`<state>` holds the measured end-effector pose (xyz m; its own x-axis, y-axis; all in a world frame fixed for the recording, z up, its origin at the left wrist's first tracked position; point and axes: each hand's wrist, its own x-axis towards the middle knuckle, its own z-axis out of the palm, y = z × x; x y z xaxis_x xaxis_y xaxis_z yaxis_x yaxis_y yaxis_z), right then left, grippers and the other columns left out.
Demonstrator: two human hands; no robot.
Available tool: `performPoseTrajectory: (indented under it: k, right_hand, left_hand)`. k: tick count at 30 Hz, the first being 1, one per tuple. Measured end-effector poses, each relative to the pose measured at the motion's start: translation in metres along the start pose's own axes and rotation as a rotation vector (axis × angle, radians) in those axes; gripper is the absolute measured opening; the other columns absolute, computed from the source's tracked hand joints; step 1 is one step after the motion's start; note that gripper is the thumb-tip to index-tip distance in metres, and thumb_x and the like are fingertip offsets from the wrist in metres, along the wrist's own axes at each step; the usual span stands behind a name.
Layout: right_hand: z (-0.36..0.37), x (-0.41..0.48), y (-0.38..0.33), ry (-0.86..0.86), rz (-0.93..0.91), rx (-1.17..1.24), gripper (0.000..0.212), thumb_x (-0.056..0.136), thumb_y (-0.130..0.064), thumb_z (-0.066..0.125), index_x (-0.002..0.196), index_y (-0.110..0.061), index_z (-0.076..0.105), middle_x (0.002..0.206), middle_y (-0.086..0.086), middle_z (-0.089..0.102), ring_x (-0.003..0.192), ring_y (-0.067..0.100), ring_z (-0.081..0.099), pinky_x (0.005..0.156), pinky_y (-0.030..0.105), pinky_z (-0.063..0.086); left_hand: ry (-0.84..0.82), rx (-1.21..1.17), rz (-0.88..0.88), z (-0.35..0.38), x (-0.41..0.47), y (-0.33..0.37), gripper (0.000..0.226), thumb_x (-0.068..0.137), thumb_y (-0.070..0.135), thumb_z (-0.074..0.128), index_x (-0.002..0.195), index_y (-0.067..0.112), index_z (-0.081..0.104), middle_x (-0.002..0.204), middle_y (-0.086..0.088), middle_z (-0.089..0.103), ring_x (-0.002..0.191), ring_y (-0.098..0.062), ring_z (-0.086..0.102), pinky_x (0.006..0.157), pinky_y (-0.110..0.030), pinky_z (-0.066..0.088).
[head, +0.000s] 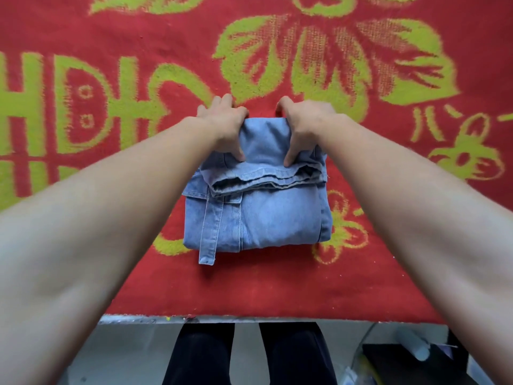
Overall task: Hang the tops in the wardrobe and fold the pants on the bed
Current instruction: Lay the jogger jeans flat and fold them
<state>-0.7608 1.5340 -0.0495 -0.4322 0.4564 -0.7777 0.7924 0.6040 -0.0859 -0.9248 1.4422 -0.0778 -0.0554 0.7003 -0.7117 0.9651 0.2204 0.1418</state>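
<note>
Both hands are working one pair of jeans, folded into a thick blue square on the bed. The left hand is gripping the far fold at its left corner, with the fingers curling over the far edge and the thumb pressing down on top. The right hand is doing the same at the right corner, grasping denim, so the far edge is running straight between the two hands. Just on the near side of both thumbs the hems are lying stacked in a layered ridge. Nearer the person than that, the bundle is lying flat on the blanket.

One strap is sticking out past the near edge of the jeans, on the left hand's side. Red and green blanket is spreading wide beyond the fingertips and out to either side of both hands, so there is open room all round. The bed's edge is running across well to the near side of the jeans, under the forearms. Past that edge, two legs in black are standing on a grey floor.

Count: two hands, one pair of jeans, one strap, one blanket.
</note>
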Motion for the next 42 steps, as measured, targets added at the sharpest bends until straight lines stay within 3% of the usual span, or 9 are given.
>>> performPoseTrajectory:
  k: [5,9,15,18,21,25,33,36,42]
  right_hand:
    - [0.015,-0.011,-0.004,0.124,-0.014,-0.095,0.110,0.048,-0.056,0.092,0.139,-0.019,0.042,0.113,0.006,0.066,0.098,0.031,0.064,0.064,0.033,0.041]
    - [0.037,-0.041,-0.013,0.337,-0.009,-0.167,0.071,0.074,-0.031,0.076,0.137,-0.019,0.046,0.104,0.008,0.072,0.098,0.031,0.066,0.072,0.036,0.037]
    - [0.040,-0.116,-0.037,0.413,0.055,-0.168,0.097,0.078,-0.022,0.068,0.157,-0.022,0.012,0.092,0.008,0.070,0.095,0.031,0.062,0.092,0.042,0.040]
    - [0.017,-0.156,-0.054,0.432,0.062,-0.204,0.065,0.080,-0.023,0.066,0.141,-0.025,0.045,0.100,0.005,0.070,0.100,0.029,0.061,0.092,0.041,0.039]
    - [-0.026,-0.202,-0.076,0.549,0.078,-0.182,0.035,0.082,-0.017,0.061,0.115,-0.030,0.062,0.099,0.001,0.069,0.100,0.027,0.059,0.083,0.036,0.038]
    - [-0.113,-0.271,-0.113,0.802,0.041,-0.145,0.026,0.085,-0.018,0.059,0.108,-0.028,0.065,0.096,0.000,0.064,0.098,0.028,0.055,0.065,0.032,0.036]
    - [-0.261,-0.441,-0.202,1.358,-0.210,-0.339,0.023,0.073,-0.037,0.075,0.093,-0.027,0.072,0.112,0.003,0.059,0.100,0.028,0.057,0.055,0.033,0.049]
    - [-0.270,-0.490,-0.230,1.404,-0.396,-0.329,0.037,0.068,-0.043,0.080,0.100,-0.026,0.073,0.128,0.006,0.060,0.115,0.032,0.058,0.065,0.036,0.055]
    - [-0.230,-0.546,-0.292,1.396,-0.666,-0.351,0.032,0.085,-0.035,0.064,0.117,-0.031,0.058,0.109,-0.005,0.063,0.104,0.022,0.063,0.066,0.035,0.054]
  left_hand:
    - [-0.024,-0.118,0.003,0.004,-0.013,-0.002,0.115,0.063,0.048,0.086,0.154,0.026,0.018,0.146,-0.012,0.026,0.136,-0.034,0.028,0.107,-0.053,0.035]
    - [0.002,-0.189,-0.114,0.002,-0.046,0.005,0.125,0.056,0.044,0.091,0.153,0.028,0.015,0.150,-0.016,0.027,0.128,-0.044,0.043,0.099,-0.050,0.044]
    - [0.121,-0.205,-0.221,-0.001,-0.126,0.028,0.126,0.068,0.026,0.081,0.153,0.029,-0.012,0.109,-0.014,0.062,0.089,-0.035,0.061,0.068,-0.038,0.048]
    - [0.184,-0.162,-0.240,-0.019,-0.175,0.027,0.110,0.073,0.019,0.070,0.154,0.025,-0.004,0.077,-0.003,0.059,0.067,-0.027,0.053,0.057,-0.032,0.040]
    - [0.343,-0.047,-0.231,-0.063,-0.224,0.014,0.087,0.071,0.016,0.064,0.147,0.020,0.021,0.081,-0.003,0.064,0.082,-0.031,0.064,0.064,-0.032,0.035]
    - [0.624,0.143,-0.210,-0.150,-0.311,-0.013,0.048,0.069,0.023,0.065,0.115,0.024,0.051,0.099,0.001,0.069,0.096,-0.027,0.059,0.076,-0.036,0.033]
    - [1.152,0.310,-0.387,-0.270,-0.532,-0.041,0.075,0.086,0.024,0.053,0.154,0.020,0.020,0.102,-0.004,0.064,0.095,-0.030,0.059,0.073,-0.039,0.041]
    - [1.219,0.313,-0.519,-0.259,-0.600,-0.038,0.070,0.087,0.026,0.054,0.151,0.021,0.028,0.103,-0.005,0.063,0.090,-0.031,0.064,0.058,-0.036,0.038]
    - [1.238,0.321,-0.783,-0.189,-0.711,-0.023,0.052,0.084,0.021,0.057,0.135,0.021,0.049,0.096,-0.004,0.064,0.083,-0.034,0.066,0.053,-0.035,0.035]
